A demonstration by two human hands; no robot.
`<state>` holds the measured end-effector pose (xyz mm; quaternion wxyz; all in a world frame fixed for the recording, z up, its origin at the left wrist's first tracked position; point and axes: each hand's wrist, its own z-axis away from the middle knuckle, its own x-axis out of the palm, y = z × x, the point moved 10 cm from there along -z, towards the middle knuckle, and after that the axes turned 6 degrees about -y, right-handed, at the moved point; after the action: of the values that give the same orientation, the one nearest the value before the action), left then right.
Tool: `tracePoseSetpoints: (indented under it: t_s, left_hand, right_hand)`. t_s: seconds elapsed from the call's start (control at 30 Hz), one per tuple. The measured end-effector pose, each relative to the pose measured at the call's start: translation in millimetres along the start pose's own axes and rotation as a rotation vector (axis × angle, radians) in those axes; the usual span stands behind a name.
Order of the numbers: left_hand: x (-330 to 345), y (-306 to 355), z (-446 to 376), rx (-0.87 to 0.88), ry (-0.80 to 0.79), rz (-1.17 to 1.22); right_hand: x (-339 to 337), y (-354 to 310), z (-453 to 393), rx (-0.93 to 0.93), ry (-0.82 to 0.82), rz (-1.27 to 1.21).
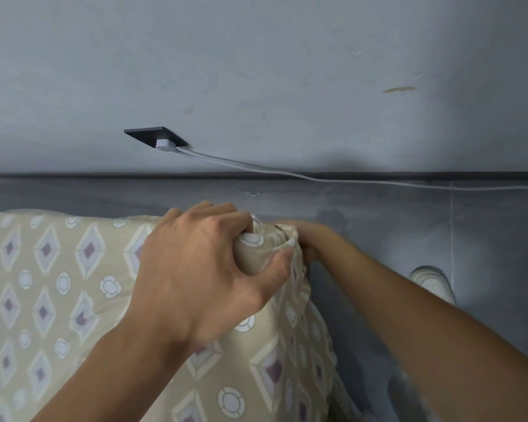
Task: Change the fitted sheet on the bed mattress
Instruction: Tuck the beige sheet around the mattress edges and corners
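A beige fitted sheet (58,284) with purple diamonds and white rings covers the mattress, which fills the lower left. At the mattress's far right corner my left hand (201,269) is clenched on a bunched fold of the sheet, thumb pressing the cloth. My right hand (310,239) reaches in from the right just behind that corner; its fingers are tucked under the sheet's edge and mostly hidden by the fabric. The mattress itself is hidden under the sheet.
A grey wall stands close behind the bed, with a dark socket plate (156,136) and a white plug whose cable (317,178) runs off to the right. A grey floor lies right of the bed, where a white shoe (433,283) shows.
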<state>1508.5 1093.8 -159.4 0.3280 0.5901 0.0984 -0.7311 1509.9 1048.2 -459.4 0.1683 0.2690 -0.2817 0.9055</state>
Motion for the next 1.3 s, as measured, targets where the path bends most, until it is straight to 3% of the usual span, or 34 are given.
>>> tracePoseSetpoints:
  t_s: [0.07,0.23,0.33,0.5,0.63,0.7,0.83,0.9,1.0,1.17,1.3]
  left_hand:
    - [-1,1,-1,0.01,0.004,0.005]
    - [2,0,-2,0.012,0.007,-0.011]
    - [3,1,-1,0.007,0.008,-0.005]
    - [8,-2,-5,0.007,0.012,-0.035]
    - [23,-2,-11,0.042,0.02,-0.018]
    - [39,-6,-16,0.056,0.031,-0.033]
    - [73,-18,-26,0.047,0.043,-0.084]
    - [75,-14,-23,0.077,0.078,-0.094]
    - [84,6,-2,0.147,0.004,-0.278]
    - [119,59,110,0.666,-0.165,-0.331]
    - [138,66,165,0.861,-0.245,-0.363]
  right_hand:
    - [3,-23,2,-0.022,-0.125,0.089]
    - [15,-52,-2,0.018,-0.16,0.126]
    - [19,-73,1,-0.042,-0.012,0.456]
    - [22,-87,-9,-0.13,0.023,0.709]
    - [-11,-105,25,-0.499,0.339,0.52]
    - [-35,-68,40,-0.51,0.45,0.329]
    - [-41,17,86,-0.558,0.718,0.199]
    - [-25,41,105,-0.626,0.786,0.158]
    - [-2,87,108,-0.571,0.799,0.058]
    - [27,181,91,-0.413,0.695,-0.047]
    - [41,207,107,-0.38,0.704,-0.065]
